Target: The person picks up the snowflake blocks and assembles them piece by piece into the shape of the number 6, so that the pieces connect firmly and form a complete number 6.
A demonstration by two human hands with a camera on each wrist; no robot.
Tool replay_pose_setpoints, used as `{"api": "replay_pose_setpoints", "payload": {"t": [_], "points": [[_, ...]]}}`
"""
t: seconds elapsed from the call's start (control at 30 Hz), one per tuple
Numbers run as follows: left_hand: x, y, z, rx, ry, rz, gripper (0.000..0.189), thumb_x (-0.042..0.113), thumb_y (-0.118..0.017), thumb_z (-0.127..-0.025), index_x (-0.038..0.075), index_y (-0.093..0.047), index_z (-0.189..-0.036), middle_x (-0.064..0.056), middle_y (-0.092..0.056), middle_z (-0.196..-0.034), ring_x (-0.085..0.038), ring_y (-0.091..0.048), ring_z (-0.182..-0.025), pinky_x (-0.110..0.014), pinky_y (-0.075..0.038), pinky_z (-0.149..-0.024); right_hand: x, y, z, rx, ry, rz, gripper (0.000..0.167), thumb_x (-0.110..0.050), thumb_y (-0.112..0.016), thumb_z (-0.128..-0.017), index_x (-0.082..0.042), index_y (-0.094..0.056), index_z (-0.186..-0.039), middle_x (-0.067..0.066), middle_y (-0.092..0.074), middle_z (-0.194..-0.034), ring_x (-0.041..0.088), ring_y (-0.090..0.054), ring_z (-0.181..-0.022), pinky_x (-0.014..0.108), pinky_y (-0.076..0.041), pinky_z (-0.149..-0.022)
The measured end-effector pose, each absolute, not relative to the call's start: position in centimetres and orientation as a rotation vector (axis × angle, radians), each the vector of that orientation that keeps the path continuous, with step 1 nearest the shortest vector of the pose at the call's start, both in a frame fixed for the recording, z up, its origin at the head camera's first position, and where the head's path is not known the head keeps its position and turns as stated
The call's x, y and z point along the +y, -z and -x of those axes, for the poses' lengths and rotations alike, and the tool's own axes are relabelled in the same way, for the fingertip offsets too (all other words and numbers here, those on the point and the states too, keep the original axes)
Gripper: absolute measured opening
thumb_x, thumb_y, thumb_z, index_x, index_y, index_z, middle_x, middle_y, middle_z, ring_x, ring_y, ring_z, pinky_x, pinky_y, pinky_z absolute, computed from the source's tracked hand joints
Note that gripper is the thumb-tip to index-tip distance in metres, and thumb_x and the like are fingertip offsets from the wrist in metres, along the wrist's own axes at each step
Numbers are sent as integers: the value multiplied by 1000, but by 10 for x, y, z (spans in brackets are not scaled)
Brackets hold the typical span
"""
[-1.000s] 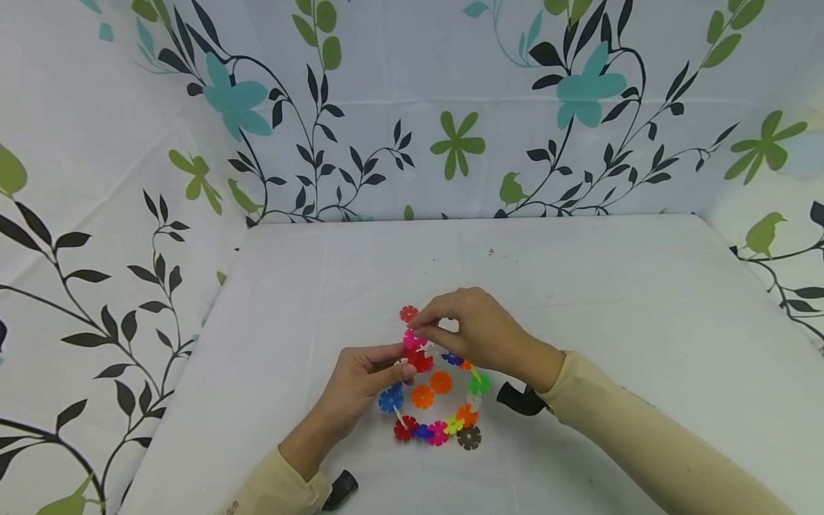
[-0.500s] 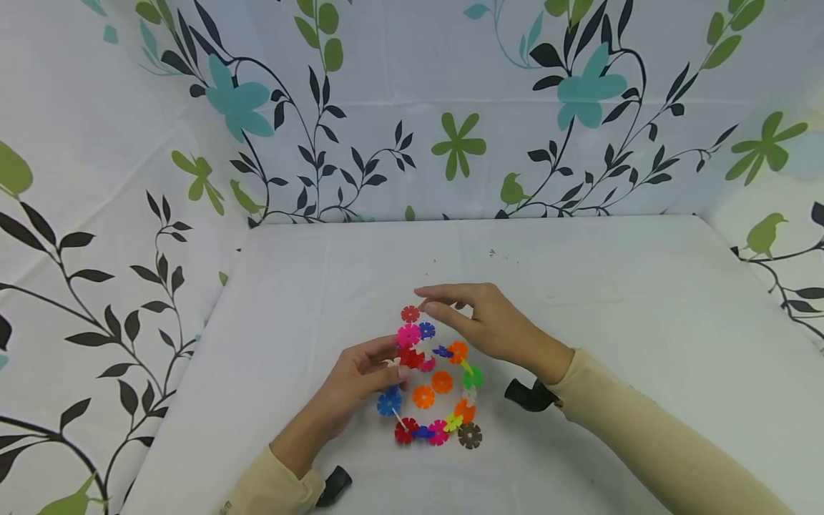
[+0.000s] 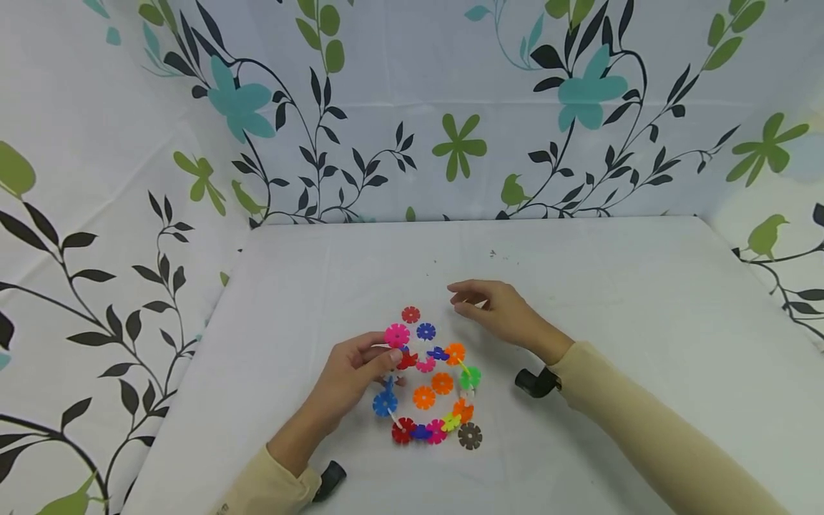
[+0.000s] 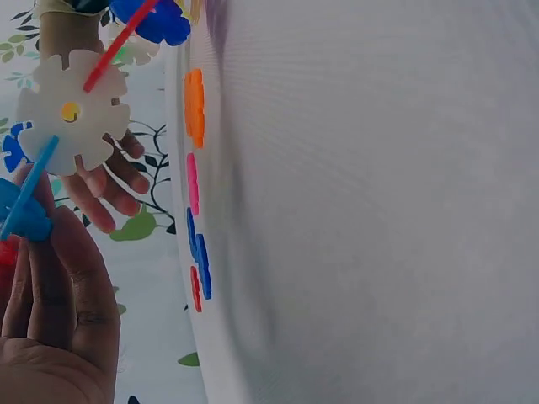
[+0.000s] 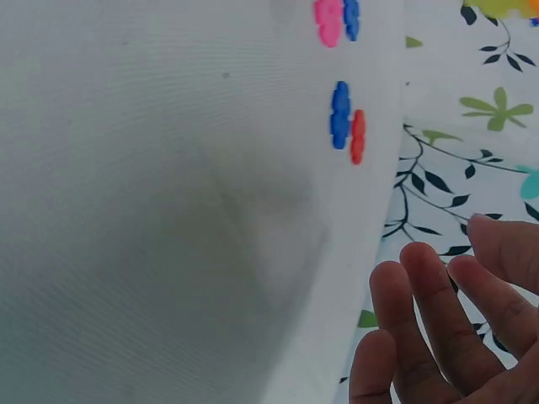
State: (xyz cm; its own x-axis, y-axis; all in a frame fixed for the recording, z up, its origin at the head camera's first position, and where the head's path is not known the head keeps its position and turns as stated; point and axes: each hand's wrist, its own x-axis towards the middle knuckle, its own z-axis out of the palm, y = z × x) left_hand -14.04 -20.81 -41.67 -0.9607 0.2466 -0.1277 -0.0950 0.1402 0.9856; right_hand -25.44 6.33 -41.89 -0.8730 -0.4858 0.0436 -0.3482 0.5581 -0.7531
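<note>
My left hand (image 3: 360,372) pinches a chain of slotted flower-shaped plastic discs at its upper left. A pink disc (image 3: 397,335) and a red disc (image 3: 407,360) show by its fingertips; a blue disc (image 3: 385,403) hangs below. In the left wrist view, a white disc (image 4: 74,112) stands above the fingers. The chain curves round through a yellow disc (image 3: 450,422) and a green disc (image 3: 471,378) to a dark blue disc (image 3: 438,353). My right hand (image 3: 498,307) holds nothing, hovering at the upper right with its fingers loosely bent.
Loose discs lie on the white table (image 3: 611,300): a red one (image 3: 410,315) and a blue one (image 3: 425,331) beyond the chain, two orange discs (image 3: 442,383) inside its curve, and a brown disc (image 3: 470,435) at the near right. Patterned cloth (image 3: 386,93) surrounds the table.
My right hand has drawn away from the pink disc to the right, its fingers parting. My left hand has shifted slightly left with the chain, whose top has opened a gap.
</note>
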Motion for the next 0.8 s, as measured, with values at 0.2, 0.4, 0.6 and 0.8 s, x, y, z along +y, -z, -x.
{"api": "replay_pose_setpoints", "payload": {"t": [0.2,0.4,0.6,0.8], "points": [[-209,414,141,2151,-1900,-164,39,24,-62,-102,-1,-59,-131,-17,-74,-109,-27,-74,-92,-42,-51,-98,57,434,259,2561,1094,680,37,-22,-71,-97,-14,-67,-133,-2,-69,-118,19,-62,-108,37,-55,-88],[-212,413,140,2139,-1934,-186,34,21,-56,-104,-6,-61,-123,-26,-70,-101,-29,-73,-92,-38,-52,-94,41,436,260,2570,959,768,36,-23,-75,-93,-15,-71,-128,-5,-67,-110,15,-61,-102,34,-53,-90],[-211,414,138,2091,-1958,-81,33,21,-53,-103,-4,-63,-122,-21,-69,-100,-28,-72,-90,-39,-51,-95,27,437,259,2624,831,770,38,-30,-79,-89,-20,-73,-126,-6,-63,-103,14,-59,-98,30,-52,-85],[-209,417,136,2064,-1940,-54,39,27,-48,-105,-1,-59,-131,-19,-67,-95,-29,-70,-90,-43,-49,-99,19,435,258,2655,757,749,40,-32,-81,-87,-20,-75,-124,-5,-62,-104,14,-58,-98,29,-52,-83]]}}
